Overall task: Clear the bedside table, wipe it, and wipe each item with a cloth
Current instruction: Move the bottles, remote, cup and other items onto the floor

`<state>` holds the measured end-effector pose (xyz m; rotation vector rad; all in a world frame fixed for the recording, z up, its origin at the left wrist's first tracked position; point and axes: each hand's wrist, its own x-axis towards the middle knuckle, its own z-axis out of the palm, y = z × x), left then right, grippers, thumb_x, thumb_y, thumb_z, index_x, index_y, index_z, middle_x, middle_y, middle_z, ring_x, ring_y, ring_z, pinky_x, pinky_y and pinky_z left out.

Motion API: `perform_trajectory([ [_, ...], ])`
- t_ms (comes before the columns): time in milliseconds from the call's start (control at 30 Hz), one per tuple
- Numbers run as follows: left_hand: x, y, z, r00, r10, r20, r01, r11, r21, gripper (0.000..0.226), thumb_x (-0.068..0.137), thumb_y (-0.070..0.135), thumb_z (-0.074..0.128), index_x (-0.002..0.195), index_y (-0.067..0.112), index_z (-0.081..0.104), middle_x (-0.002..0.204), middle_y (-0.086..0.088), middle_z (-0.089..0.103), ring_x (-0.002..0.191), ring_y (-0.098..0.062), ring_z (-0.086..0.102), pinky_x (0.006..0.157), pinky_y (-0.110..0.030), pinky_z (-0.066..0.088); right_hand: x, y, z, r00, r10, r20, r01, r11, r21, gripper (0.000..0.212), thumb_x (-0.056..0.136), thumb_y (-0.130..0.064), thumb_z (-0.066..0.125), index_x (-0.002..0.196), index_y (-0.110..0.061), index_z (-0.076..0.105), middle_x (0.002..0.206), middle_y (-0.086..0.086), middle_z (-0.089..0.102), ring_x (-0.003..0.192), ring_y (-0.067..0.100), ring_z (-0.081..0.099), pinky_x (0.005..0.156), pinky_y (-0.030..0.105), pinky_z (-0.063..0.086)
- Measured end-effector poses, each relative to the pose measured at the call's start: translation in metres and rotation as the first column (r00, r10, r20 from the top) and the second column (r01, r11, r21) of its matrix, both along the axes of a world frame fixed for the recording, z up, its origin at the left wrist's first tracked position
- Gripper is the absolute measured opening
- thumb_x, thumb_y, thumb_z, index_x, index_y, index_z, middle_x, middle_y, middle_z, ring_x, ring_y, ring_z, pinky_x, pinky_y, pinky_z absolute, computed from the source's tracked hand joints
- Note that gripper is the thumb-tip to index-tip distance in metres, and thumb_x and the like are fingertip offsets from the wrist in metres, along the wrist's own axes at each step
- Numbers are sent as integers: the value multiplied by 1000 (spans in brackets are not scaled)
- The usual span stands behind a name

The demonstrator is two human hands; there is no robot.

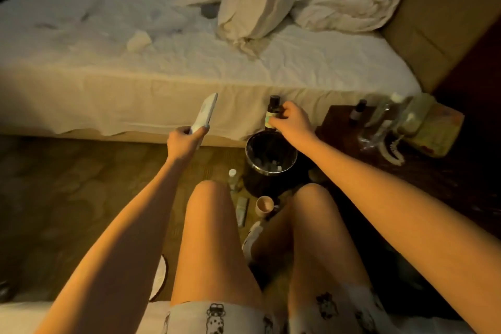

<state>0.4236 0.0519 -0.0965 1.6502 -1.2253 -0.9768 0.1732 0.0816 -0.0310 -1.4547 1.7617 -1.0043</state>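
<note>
My left hand grips the lower end of a white phone, held up in front of the bed's side. My right hand holds a dark bottle with a pale label, upright above a round black bin. The dark bedside table stands to the right. On it are a small dark bottle, a corded telephone and clear plastic wrapping. No cloth is clearly visible.
The bed with rumpled white sheets and pillows fills the back. On the floor between my knees lie a small white-capped bottle, a tube and a pink cup. The carpet spreads left.
</note>
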Motion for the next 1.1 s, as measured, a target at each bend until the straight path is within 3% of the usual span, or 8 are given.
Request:
perform_trajectory([
  [133,39,-4,-51,995,95,-10,-94,992,84,37,77,40,73,84,5,65,63,1,49,57,-14,44,50,-29,31,47,-36,-45,999,41,13,-42,997,71,23,83,-13,68,102,-13,55,95,5,66,89,20,64,75,33,51],
  [233,61,-15,-93,986,168,-4,-165,976,143,39,81,38,73,96,2,68,67,3,52,59,-10,46,49,-26,32,78,-61,-82,995,96,37,-100,985,138,24,83,-10,69,102,-12,56,99,6,66,93,20,64,74,27,50],
  [400,86,-38,-161,967,256,-12,-244,936,255,45,84,36,71,112,1,66,88,-4,61,67,-7,52,51,-21,38,115,-108,-150,986,160,40,-165,956,242,26,79,-11,73,98,-10,54,98,6,64,93,19,62,80,32,50],
  [567,98,-70,-226,975,201,92,-220,919,328,55,81,40,74,120,1,64,101,-8,67,86,-17,63,54,-17,41,126,-158,-219,984,178,17,-174,932,317,34,74,-15,76,96,-17,51,100,3,61,95,18,58,79,29,46],
  [667,100,-91,-271,976,118,182,-175,925,337,55,79,40,75,117,2,64,103,-10,66,89,-20,63,54,-17,40,122,-187,-265,983,183,-7,-170,924,343,32,76,-15,76,98,-13,53,98,3,61,91,15,58,75,26,44],
  [767,100,-113,-317,973,59,224,-142,915,378,60,78,41,76,122,4,61,112,-10,64,96,-20,62,66,-27,50,116,-213,-310,974,221,-47,-188,909,371,33,77,-13,76,101,-8,54,96,3,61,87,14,58,65,20,43],
  [867,95,-133,-362,962,20,273,-134,905,404,65,74,44,77,122,4,60,116,-12,62,104,-25,60,80,-38,55,109,-240,-352,965,256,-57,-210,884,417,31,79,-11,75,98,-10,51,88,-6,56,76,1,52,56,7,39],
  [1100,49,-179,-441,937,-8,349,-129,922,365,64,75,40,78,124,4,58,119,-16,54,112,-30,51,91,-40,45,109,-285,-440,951,299,-73,-225,838,497,28,80,-12,73,96,-14,50,82,-8,50,75,7,49,52,14,33],
])
